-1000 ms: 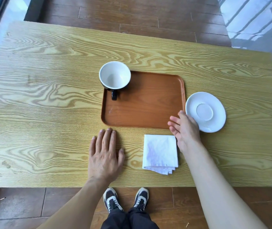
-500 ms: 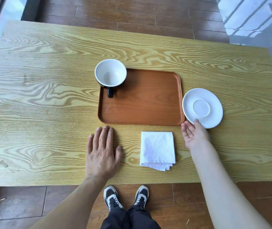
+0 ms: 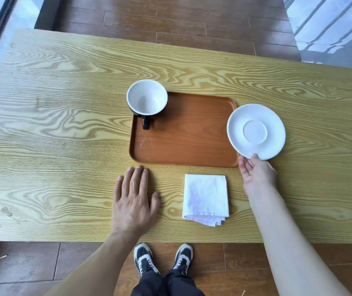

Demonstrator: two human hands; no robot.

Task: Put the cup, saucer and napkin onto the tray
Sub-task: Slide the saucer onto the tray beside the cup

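Right hand point(image 3: 256, 174): palm up, thumb on top of the near rim of the white saucer point(image 3: 256, 131), other fingers out of sight beneath it. The saucer is pinched at that edge and appears tilted toward the camera and raised off the table point(image 3: 64, 124); its left rim overlaps the right edge of the tray point(image 3: 183, 150) in the picture. Whether its far rim touches the table cannot be told.

Left hand point(image 3: 133, 201): flat on the table, palm down, fingers together and extended, thumb out to the right. It holds nothing. Fingertips lie just near of the tray's near-left corner, apart from it.

Tray: brown, rectangular, rounded corners, lying at the middle of the table.

Cup point(image 3: 147, 97): white inside, dark outside, upright in the far-left corner of the tray, dark handle pointing toward the near side. Nothing visible inside it.

Napkin point(image 3: 205, 198): white, folded to a rough square, on the table just near of the tray's near edge, between the two hands, touching neither.

Table: light wood, strong grain. Dark wooden floor point(image 3: 170, 22) beyond and below; a pair of shoes point(image 3: 163, 258) shows under the near edge.
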